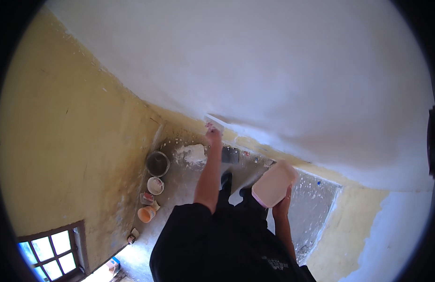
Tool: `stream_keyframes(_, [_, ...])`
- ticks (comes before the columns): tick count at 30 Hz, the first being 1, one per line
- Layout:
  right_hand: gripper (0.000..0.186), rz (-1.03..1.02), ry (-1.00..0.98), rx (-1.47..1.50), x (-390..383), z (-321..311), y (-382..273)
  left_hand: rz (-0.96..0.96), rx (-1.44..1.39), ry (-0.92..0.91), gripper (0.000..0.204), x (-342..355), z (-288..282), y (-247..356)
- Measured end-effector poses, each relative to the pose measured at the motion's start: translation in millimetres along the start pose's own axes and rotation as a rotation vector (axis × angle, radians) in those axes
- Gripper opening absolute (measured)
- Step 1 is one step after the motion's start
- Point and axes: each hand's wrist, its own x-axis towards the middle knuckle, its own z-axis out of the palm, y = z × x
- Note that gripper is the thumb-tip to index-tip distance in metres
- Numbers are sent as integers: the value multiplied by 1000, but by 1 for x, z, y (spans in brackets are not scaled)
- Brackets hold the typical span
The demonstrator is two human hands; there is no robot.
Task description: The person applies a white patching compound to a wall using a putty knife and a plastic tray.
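Head: buckets (158, 164) along yellow wall (71, 122)

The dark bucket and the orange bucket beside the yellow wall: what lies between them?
In the head view, a white bucket and a reddish item, too small to identify, lie between the dark bucket and the orange bucket.

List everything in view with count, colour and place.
Flat tool: one, whitish, left hand
Rectangular object: one, beige, right hand
Facing wall: one, mostly white, ahead
Left wall: one, yellow, left
Window: one, brown-framed, lower left
Floor: one, grey, below
Bucket: one, dark, by left wall
Tub: one, white, beside bucket
Pail: one, orange, nearer window
Small items: several, mixed, floor
Shirt: one, black, lower middle
Left hand: one, bare, centre
Right hand: one, bare, right of centre
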Motion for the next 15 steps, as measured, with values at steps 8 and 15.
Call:
stream_keyframes(8, [53, 7, 125, 68, -4, -28, 11, 389, 263, -145, 34, -181, 65, 62])
stream_keyframes(15, [54, 75, 72, 150, -7, -6, 1, 328, 247, 18, 31, -37, -10, -66])
